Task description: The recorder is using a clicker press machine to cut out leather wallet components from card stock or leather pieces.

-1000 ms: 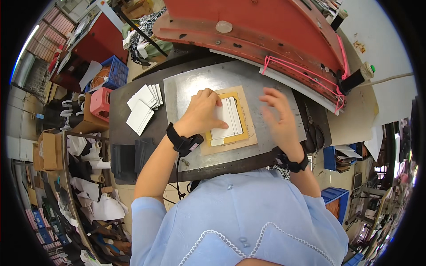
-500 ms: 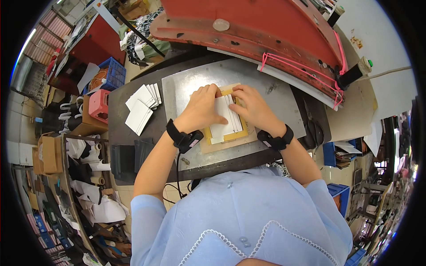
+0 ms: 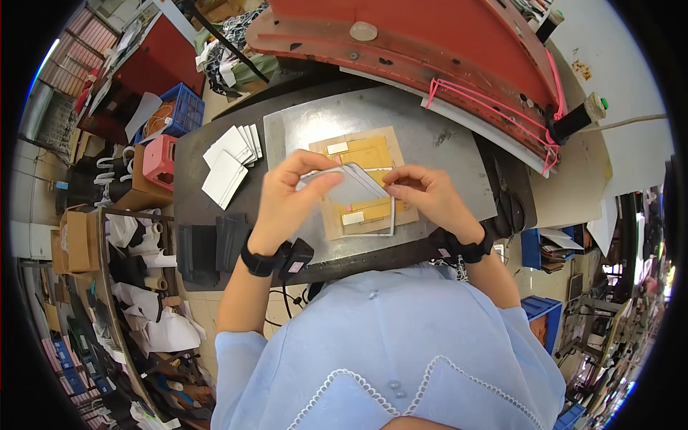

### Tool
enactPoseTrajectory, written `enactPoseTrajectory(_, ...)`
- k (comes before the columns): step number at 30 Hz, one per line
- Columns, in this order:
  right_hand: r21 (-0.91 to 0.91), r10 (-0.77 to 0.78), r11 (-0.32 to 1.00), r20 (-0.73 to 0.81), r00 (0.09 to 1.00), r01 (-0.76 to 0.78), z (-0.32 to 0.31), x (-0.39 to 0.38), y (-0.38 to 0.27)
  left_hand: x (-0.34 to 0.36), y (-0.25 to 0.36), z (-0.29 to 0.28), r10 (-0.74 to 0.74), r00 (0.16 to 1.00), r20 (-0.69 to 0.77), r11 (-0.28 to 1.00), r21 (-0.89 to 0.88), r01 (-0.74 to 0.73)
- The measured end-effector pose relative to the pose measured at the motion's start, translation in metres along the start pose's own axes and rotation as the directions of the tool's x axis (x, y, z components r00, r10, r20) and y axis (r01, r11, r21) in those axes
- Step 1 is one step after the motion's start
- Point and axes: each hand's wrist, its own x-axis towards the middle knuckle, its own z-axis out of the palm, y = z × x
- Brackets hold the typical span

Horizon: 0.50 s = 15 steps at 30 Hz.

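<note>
My left hand (image 3: 290,197) is closed on a white rectangular panel (image 3: 347,186), thumb on its near face. The panel is tilted up above the board and has thin parallel lines near its right side. My right hand (image 3: 423,192) is closed in a pinch at the panel's right corner, where a thin white offcut strip (image 3: 393,218) passes down and bends along the board's near edge. Exactly what those fingertips hold is partly hidden. Beneath both hands lies a tan board (image 3: 333,228) with a yellow plate (image 3: 380,154) and small white blocks, on a metal plate (image 3: 294,129).
Several similar white panels (image 3: 229,168) are fanned at the table's left, with black pieces (image 3: 197,247) nearer me. A red machine beam (image 3: 401,36) with pink cord (image 3: 494,118) overhangs the far side. Black scissors (image 3: 510,211) lie at the right edge.
The white panel was flat on the yellow plate under both hands. It is now lifted and tilted in my left hand, uncovering the plate, and the thin strip shows apart from it.
</note>
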Motion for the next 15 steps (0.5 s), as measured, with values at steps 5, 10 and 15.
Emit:
enactPoseTrajectory(5, 0.003, 0.043, 0.999, -0.019, 0.999, -0.043, 0.003, -0.006, 0.006, -0.015, 0.031, -0.003, 0.029, 0.995, -0.098, 0.913, -0.402, -0.066)
enactPoseTrajectory(10, 0.070, 0.026, 0.997, -0.165, 0.986, -0.015, -0.023, -0.044, -0.012, -0.034, 0.033, -0.006, 0.052, 0.998, -0.016, 0.977, -0.206, -0.055)
enactPoseTrajectory(15, 0.010, 0.174, 0.983, -0.346, 0.922, -0.182, -0.086, -0.149, -0.012, -0.039, 0.033, -0.001, 0.212, 0.977, -0.041, 0.970, -0.113, -0.215)
